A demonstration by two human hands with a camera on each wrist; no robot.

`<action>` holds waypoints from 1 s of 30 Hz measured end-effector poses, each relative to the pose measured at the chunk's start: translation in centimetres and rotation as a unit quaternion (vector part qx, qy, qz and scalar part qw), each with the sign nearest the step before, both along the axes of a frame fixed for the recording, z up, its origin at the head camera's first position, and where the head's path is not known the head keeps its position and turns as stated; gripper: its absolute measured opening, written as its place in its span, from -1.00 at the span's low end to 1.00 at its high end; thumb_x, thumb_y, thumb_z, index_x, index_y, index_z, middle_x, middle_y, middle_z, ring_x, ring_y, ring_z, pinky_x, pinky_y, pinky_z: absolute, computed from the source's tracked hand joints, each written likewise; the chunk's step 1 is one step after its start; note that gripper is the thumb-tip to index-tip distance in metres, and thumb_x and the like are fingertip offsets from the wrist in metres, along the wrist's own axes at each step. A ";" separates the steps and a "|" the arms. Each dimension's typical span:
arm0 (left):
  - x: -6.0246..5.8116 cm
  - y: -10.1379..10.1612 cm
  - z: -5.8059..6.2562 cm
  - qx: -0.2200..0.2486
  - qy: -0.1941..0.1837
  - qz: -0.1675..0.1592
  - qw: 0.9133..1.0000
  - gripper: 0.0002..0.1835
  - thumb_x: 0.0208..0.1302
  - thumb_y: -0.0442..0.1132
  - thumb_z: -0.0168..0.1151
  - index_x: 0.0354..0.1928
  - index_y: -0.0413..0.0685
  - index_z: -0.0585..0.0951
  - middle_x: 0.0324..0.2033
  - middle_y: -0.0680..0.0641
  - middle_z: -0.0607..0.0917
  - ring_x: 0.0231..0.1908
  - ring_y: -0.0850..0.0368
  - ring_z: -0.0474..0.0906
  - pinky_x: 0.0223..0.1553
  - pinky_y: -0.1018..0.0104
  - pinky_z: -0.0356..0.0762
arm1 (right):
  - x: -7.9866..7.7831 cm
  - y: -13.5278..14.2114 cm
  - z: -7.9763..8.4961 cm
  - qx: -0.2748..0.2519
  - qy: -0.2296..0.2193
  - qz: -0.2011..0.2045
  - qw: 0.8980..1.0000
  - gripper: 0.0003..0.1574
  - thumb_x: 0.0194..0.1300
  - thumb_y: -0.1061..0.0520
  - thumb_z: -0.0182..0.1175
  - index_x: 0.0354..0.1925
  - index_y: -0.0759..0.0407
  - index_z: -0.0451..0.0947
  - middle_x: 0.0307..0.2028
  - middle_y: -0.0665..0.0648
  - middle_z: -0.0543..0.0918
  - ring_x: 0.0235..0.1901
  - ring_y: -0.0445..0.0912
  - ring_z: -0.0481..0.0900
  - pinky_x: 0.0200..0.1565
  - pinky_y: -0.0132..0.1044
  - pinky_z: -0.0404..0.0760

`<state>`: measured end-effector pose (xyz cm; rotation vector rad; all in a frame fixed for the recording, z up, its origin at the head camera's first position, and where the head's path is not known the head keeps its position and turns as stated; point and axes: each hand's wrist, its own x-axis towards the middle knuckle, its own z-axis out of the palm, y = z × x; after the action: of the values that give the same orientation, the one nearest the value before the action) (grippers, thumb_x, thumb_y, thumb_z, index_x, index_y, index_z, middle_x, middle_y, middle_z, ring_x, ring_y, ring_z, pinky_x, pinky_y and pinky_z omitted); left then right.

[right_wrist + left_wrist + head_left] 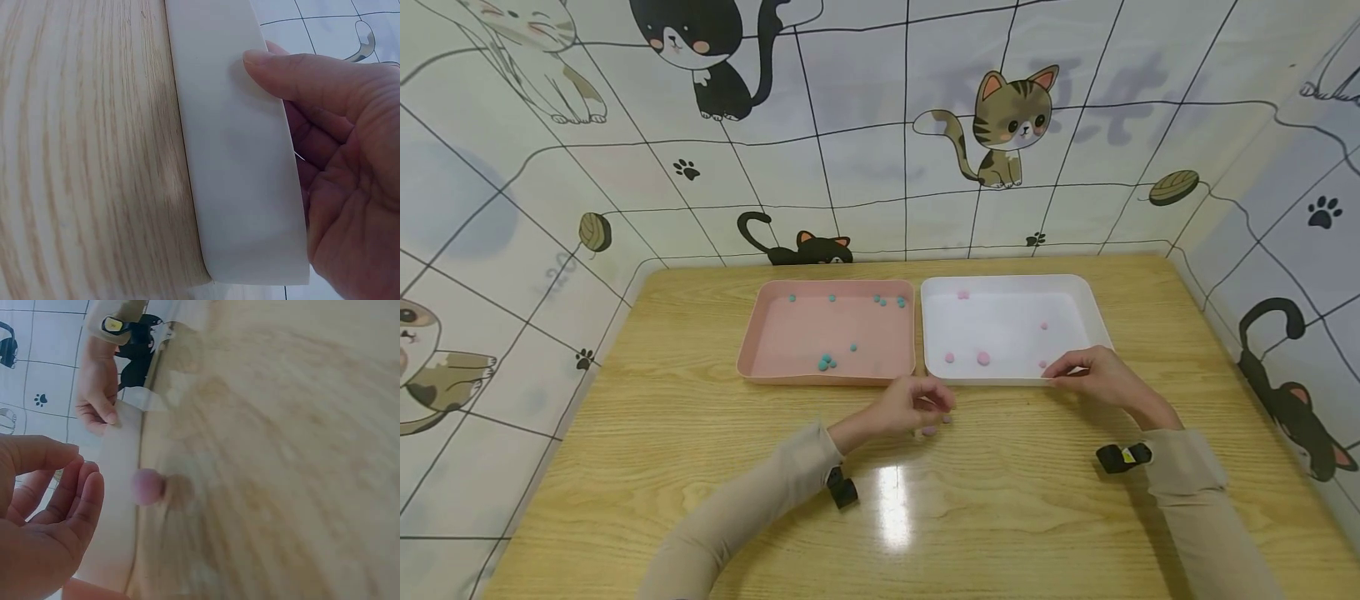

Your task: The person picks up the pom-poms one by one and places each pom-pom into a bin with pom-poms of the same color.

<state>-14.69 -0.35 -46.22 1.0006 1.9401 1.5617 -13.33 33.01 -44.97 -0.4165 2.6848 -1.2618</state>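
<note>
My right hand [1097, 379] holds the front wall of a white tray [1000, 382] near its right corner. In the right wrist view its thumb [265, 69] lies on the outer face, with the other fingers behind the wall. Several pink balls [983, 358] are scattered in this tray. My left hand [910, 406] hovers by the front edges of the trays, fingers loosely curled. Its thumb and index tips come close together, and nothing shows between them. Below it, small pinkish balls [928, 431] lie on the table; the left wrist view shows one pink ball [147, 486] clearly.
A pink tray [775, 375] stands left of the white one, with several teal balls [824, 363] in it. Both sit toward the back of the wooden table [985, 517]. Cat-patterned cloth walls [865, 167] rise behind and at the sides.
</note>
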 end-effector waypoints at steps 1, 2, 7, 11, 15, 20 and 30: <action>0.1 0.0 -0.1 -0.004 -0.001 -0.002 1.000 -0.83 0.09 -0.63 0.20 -0.23 -0.46 0.56 -0.27 -0.36 0.61 -0.25 -0.09 0.60 -0.26 0.31 0.63 | 0.0 0.0 0.0 -0.002 0.000 0.001 1.000 -0.88 0.12 0.41 0.26 -0.34 0.29 0.68 -0.26 0.26 0.68 -0.25 -0.42 0.51 -0.33 -0.49 0.54; 0.2 -0.1 0.0 -0.009 -0.002 -0.003 1.000 -0.82 0.09 -0.64 0.19 -0.22 -0.46 0.55 -0.27 -0.38 0.61 -0.25 -0.13 0.60 -0.26 0.31 0.63 | 0.0 0.0 0.1 -0.004 0.001 0.002 1.000 -0.89 0.12 0.40 0.26 -0.35 0.30 0.68 -0.27 0.26 0.68 -0.25 -0.41 0.51 -0.34 -0.49 0.54; 0.9 -0.4 1.4 -0.035 0.004 -0.009 0.999 -0.79 0.05 -0.68 0.16 -0.22 -0.51 0.54 -0.25 -0.43 0.60 -0.21 -0.26 0.57 -0.16 0.34 0.59 | 0.0 -0.1 0.2 -0.008 -0.001 0.003 1.000 -0.90 0.12 0.38 0.27 -0.34 0.30 0.68 -0.26 0.27 0.69 -0.24 -0.42 0.51 -0.35 -0.49 0.54; 1.3 -0.6 2.5 -0.051 0.010 -0.015 0.999 -0.80 0.03 -0.68 0.16 -0.24 -0.52 0.53 -0.25 -0.43 0.61 -0.19 -0.28 0.57 -0.12 0.27 0.59 | -0.1 -0.1 0.1 -0.002 -0.003 0.001 1.000 -0.88 0.12 0.40 0.26 -0.34 0.28 0.68 -0.26 0.25 0.69 -0.24 -0.44 0.50 -0.33 -0.49 0.54; 0.9 -0.6 0.9 -0.066 0.023 -0.013 0.997 -0.78 0.02 -0.69 0.14 -0.24 -0.49 0.55 -0.24 -0.38 0.62 -0.18 -0.24 0.58 -0.10 0.20 0.59 | -0.2 0.0 -0.1 0.006 -0.001 0.005 1.000 -0.86 0.13 0.40 0.25 -0.33 0.27 0.69 -0.27 0.23 0.69 -0.24 -0.42 0.51 -0.30 -0.49 0.54; 0.5 -0.5 -1.2 -0.076 0.027 -0.006 0.997 -0.75 0.02 -0.68 0.12 -0.23 -0.40 0.58 -0.24 -0.28 0.64 -0.18 -0.13 0.59 -0.11 0.25 0.58 | -0.3 0.1 0.0 0.010 0.003 0.012 1.000 -0.86 0.13 0.39 0.26 -0.33 0.25 0.69 -0.26 0.22 0.69 -0.22 -0.39 0.51 -0.27 -0.49 0.54; 0.4 -0.5 -1.5 -0.092 0.045 -0.002 0.995 -0.75 0.02 -0.67 0.11 -0.29 -0.30 0.60 -0.30 -0.13 0.64 -0.26 0.12 0.58 -0.17 0.44 0.56 | -0.3 0.2 -0.1 0.015 0.000 0.012 1.000 -0.86 0.13 0.38 0.26 -0.32 0.23 0.69 -0.26 0.20 0.69 -0.22 -0.39 0.50 -0.26 -0.49 0.54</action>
<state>-14.28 -0.85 -47.77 1.0113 2.0973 1.3268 -13.60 33.26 -45.03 -0.4428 2.6879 -1.2136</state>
